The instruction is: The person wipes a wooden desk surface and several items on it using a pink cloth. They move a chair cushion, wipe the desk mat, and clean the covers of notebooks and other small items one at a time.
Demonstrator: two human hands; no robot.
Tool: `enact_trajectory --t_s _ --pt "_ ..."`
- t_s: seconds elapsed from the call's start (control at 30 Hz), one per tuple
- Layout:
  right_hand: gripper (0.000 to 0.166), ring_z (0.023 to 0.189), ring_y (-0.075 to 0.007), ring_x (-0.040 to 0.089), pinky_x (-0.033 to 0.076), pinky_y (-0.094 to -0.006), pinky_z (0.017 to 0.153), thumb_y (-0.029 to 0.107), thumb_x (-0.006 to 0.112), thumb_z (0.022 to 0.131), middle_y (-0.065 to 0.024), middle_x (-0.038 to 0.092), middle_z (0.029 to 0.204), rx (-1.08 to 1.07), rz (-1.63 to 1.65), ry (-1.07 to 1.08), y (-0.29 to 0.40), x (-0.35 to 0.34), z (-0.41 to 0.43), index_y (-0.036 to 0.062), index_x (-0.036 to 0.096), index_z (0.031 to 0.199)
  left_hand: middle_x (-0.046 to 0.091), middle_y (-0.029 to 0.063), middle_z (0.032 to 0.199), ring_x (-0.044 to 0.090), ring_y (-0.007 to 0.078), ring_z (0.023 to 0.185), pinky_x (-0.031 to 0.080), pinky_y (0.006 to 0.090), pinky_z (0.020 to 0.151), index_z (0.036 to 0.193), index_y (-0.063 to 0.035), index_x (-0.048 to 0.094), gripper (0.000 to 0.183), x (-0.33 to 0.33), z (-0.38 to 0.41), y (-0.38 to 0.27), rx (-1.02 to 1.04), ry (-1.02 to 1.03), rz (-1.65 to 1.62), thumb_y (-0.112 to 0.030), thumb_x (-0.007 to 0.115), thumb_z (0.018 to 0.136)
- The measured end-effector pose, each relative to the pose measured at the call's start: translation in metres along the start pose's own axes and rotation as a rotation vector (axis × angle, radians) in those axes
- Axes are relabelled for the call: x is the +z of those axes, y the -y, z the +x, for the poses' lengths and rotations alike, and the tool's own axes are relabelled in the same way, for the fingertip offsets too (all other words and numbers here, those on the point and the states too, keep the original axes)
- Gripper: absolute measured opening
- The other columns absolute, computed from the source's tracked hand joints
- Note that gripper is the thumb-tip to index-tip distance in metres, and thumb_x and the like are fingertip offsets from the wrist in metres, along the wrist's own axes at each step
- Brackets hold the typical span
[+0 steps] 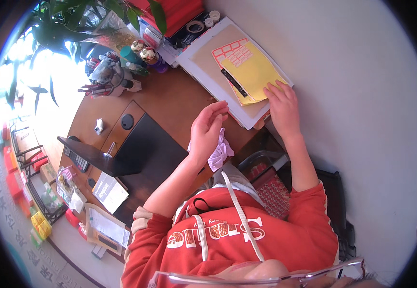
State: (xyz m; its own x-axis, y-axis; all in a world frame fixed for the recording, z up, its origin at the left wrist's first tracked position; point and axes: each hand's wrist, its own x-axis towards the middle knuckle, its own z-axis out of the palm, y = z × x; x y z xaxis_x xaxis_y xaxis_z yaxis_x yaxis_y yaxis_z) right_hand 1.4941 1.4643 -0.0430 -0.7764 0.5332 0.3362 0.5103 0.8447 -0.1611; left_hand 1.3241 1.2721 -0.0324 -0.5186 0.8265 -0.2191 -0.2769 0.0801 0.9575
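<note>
My left hand point(209, 126) hovers near the lower left edge of a white pad or stack of sheets point(203, 68), fingers slightly curled and holding nothing. Gathered lilac fabric point(221, 153) shows partly behind that wrist. The fingers of my right hand point(283, 104) rest on the lower right part of a yellow paper sheet point(266, 72); its thumb is hidden. Beneath the yellow sheet lies a brown sheet point(205, 54), with a red-outlined grid point(226, 48) near the top. A narrow black strip point(233, 82) runs along the yellow paper's left edge.
A pen holder point(116, 81), gold-topped bottles point(148, 54) and a leafy plant point(57, 34) stand on the brown desk point(172, 90). Left of me are a dark monitor point(104, 158) and a keypad device point(77, 158). A white wall point(352, 90) borders the right side.
</note>
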Motion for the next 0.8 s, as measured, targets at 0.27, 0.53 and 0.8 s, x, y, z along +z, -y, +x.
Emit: enact_trajectory --t_s 0.27,0.53,0.8 --pt "0.026 0.122 -0.0298 0.062 0.048 -0.0448 0.103 0.003 0.065 0.087 -0.0064 0.073 0.12 0.04 0.187 -0.086 0.009 -0.019 -0.004 0.0054 0.074 0.112 0.059 0.0237 0.14 0.059 0.0296 0.131 0.049 0.0362 0.111 0.144 0.0112 0.046 0.043 0.018 0.017 -0.013 -0.329 -0.058 -0.323 -0.009 0.053 0.107" --pt "0.025 0.122 -0.0303 0.063 0.047 -0.046 0.104 0.004 0.069 0.085 -0.0072 0.071 0.123 -0.017 0.278 -0.113 0.036 -0.002 -0.002 0.0056 0.073 0.11 0.059 0.0228 0.138 0.061 0.03 0.127 0.051 0.038 0.109 0.141 0.0115 0.047 0.042 0.027 0.033 -0.024 -0.442 -0.07 -0.535 -0.012 0.055 0.106" --pt "0.033 0.121 -0.0356 0.059 0.047 -0.0445 0.105 0.007 0.069 0.091 -0.0121 0.067 0.127 0.147 0.447 -0.114 0.034 -0.001 -0.007 0.0026 0.067 0.124 0.064 0.0194 0.131 0.065 0.0284 0.12 0.052 0.0367 0.105 0.136 0.0104 0.052 0.036 -0.016 0.029 -0.003 -0.358 -0.197 -0.461 0.003 0.051 0.101"
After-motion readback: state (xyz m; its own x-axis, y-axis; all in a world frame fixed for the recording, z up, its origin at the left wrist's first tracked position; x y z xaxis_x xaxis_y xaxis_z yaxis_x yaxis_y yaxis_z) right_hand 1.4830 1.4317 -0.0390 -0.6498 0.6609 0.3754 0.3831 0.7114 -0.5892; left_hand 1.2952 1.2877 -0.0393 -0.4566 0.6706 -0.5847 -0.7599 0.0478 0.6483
